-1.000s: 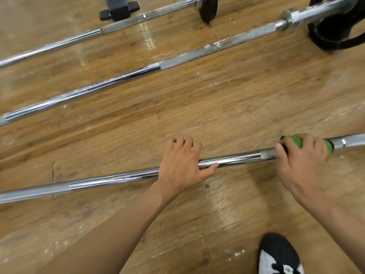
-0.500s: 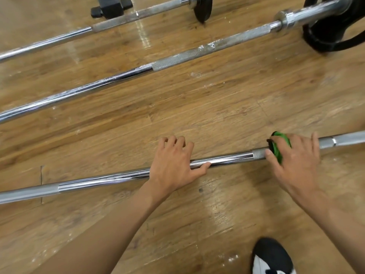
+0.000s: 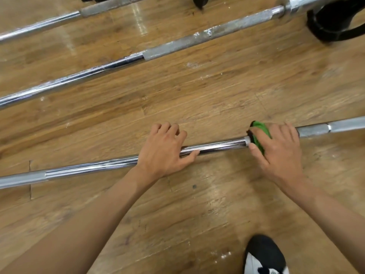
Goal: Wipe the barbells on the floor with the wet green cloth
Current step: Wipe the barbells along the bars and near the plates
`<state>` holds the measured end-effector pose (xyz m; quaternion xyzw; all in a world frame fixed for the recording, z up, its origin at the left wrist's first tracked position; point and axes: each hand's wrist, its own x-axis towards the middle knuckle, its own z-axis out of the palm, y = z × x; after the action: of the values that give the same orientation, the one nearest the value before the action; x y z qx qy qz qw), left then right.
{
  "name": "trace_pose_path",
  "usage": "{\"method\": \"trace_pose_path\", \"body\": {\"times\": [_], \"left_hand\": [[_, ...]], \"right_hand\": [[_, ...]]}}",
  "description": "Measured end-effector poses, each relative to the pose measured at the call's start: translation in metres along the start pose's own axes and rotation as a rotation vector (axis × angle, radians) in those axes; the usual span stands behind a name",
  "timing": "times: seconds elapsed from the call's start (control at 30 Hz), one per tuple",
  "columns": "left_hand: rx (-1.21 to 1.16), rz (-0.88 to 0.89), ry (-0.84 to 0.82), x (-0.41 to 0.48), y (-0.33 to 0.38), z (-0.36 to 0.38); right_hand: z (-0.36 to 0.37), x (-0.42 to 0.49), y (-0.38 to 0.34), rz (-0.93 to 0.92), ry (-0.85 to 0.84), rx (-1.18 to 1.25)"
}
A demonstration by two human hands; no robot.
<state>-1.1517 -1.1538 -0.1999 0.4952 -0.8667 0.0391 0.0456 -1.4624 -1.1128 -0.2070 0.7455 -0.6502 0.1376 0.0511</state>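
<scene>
One green cloth (image 3: 261,134) is wrapped round the nearest barbell (image 3: 217,145), just where the shiny middle of the bar meets its dull grey grip section. The right hand (image 3: 280,151) holds it there, fingers curled over the top of the bar and thumb pressed against the cloth on the near side. The left hand (image 3: 164,151) grips the same bar further along its shiny stretch, fingers hooked over the far side and thumb lying along the near side. This bar lies flat on the wooden floor (image 3: 197,99). Beyond it lie the middle barbell (image 3: 177,44) and the far barbell (image 3: 39,26), well apart. A black weight plate (image 3: 335,22) sits at the middle bar's end, and a shoe (image 3: 264,256) shows at the bottom edge
</scene>
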Motion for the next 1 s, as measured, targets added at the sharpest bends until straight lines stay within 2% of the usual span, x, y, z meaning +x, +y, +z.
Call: {"method": "trace_pose_path", "body": {"times": [0.1, 0.2, 0.27, 0.4, 0.47, 0.53, 0.67, 0.77, 0.9, 1.0], "left_hand": [[0.015, -0.017, -0.019, 0.003, -0.001, 0.001], [0.038, -0.030, -0.043, 0.005, 0.000, 0.002], [0.040, -0.027, -0.050, 0.005, 0.001, 0.002], [0.038, -0.013, -0.067, 0.004, 0.000, 0.002], [0.045, -0.013, -0.077, 0.003, 0.000, 0.002], [0.044, -0.019, -0.067, 0.002, 0.001, 0.001], [0.042, -0.034, -0.097, 0.002, 0.002, 0.001], [0.007, -0.031, -0.146, 0.001, 0.001, 0.002], [-0.014, -0.023, -0.167, -0.001, 0.004, 0.002], [0.008, -0.020, -0.182, -0.006, 0.007, -0.001]], "right_hand": [[0.004, -0.003, 0.032, 0.217, 0.054, 0.009], [0.008, 0.008, 0.000, 0.375, 0.089, 0.070], [0.007, 0.010, -0.040, 0.317, 0.058, 0.081], [0.009, 0.008, -0.110, 0.025, -0.014, 0.169], [0.008, 0.010, -0.109, -0.100, -0.042, 0.198], [0.006, 0.007, -0.078, -0.174, -0.059, 0.181], [0.004, -0.004, 0.019, -0.017, -0.007, 0.033], [-0.003, -0.006, 0.063, 0.159, -0.007, 0.032], [-0.006, -0.001, 0.025, 0.344, 0.006, 0.093], [-0.007, -0.003, -0.047, 0.245, -0.077, 0.125]]}}
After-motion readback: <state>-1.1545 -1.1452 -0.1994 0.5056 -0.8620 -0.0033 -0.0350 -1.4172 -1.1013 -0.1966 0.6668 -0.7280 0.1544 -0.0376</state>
